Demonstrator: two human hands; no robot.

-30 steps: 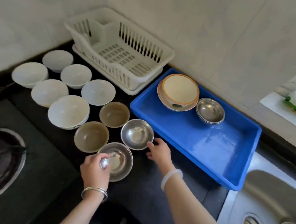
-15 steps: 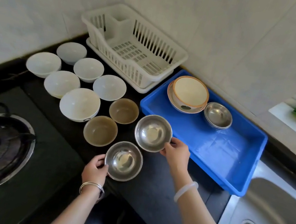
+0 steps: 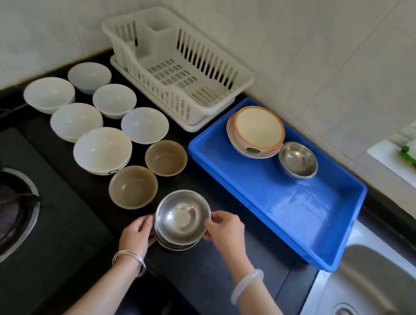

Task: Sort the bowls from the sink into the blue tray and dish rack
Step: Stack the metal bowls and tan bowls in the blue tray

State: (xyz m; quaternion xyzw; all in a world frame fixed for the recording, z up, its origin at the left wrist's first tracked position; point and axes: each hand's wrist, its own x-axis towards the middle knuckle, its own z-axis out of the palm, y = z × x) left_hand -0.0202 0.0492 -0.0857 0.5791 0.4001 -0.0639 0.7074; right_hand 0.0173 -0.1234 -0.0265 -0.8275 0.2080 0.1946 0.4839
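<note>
Head view: two steel bowls (image 3: 181,220) nested on the black counter (image 3: 212,275), near the blue tray (image 3: 271,194)
Left hand (image 3: 137,236): fingers curled on the lower bowl's rim
Right hand (image 3: 226,229): fingertips pinching the upper bowl's rim

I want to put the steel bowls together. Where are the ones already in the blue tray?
In the head view, the stacked steel bowls sit in the blue tray's far part, just right of the orange-rimmed bowl, touching it or nearly.

No text, label or number can be read anywhere here
</note>
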